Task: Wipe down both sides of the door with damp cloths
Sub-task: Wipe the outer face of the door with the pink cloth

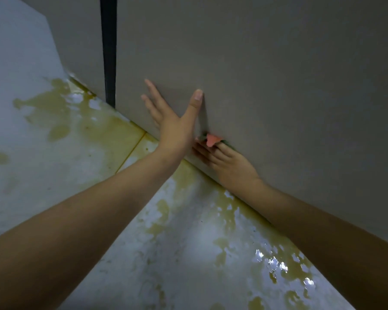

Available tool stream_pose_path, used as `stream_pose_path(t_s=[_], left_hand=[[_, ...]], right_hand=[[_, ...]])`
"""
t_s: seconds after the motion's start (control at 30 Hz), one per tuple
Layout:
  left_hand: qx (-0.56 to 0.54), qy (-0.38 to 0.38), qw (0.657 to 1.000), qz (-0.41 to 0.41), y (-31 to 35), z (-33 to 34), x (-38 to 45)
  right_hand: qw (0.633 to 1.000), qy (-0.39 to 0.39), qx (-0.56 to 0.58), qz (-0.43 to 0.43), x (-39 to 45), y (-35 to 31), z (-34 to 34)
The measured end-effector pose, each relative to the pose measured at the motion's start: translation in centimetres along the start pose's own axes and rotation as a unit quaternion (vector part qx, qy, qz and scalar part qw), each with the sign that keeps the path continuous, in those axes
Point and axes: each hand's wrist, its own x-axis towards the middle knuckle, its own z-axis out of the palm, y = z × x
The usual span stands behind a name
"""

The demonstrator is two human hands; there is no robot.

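The grey door (pixel 267 74) fills the view ahead of both hands, its bottom edge running just below them. A small pink cloth (pixel 211 139) sits low on the door face, just under the left palm, with a dark greenish bit showing beside it. The right hand (pixel 229 163) pinches this cloth in curled fingers and holds it against the door near the bottom edge. The left hand (pixel 173 121) lies flat on the door just above, fingers straight and spread wide, thumb pointing up. Left of that hand a dark vertical gap (pixel 109 52) splits the door from the neighbouring panel. Beneath both forearms the pale floor (pixel 166 253) is wet, with yellowish puddles.
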Motion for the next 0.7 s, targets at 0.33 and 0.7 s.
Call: stream_pose_path(t_s=[0.33, 0.7], left_hand=[[0.010, -0.012, 1.000, -0.011, 0.5, -0.4, -0.3], [-0.003, -0.025, 0.999, -0.036, 0.9, -0.6, -0.3]], right_hand=[[0.989, 0.078, 0.064, 0.109, -6.7, 0.7, 1.2], [0.997, -0.001, -0.023, 0.072, -2.8, -0.9, 1.8]])
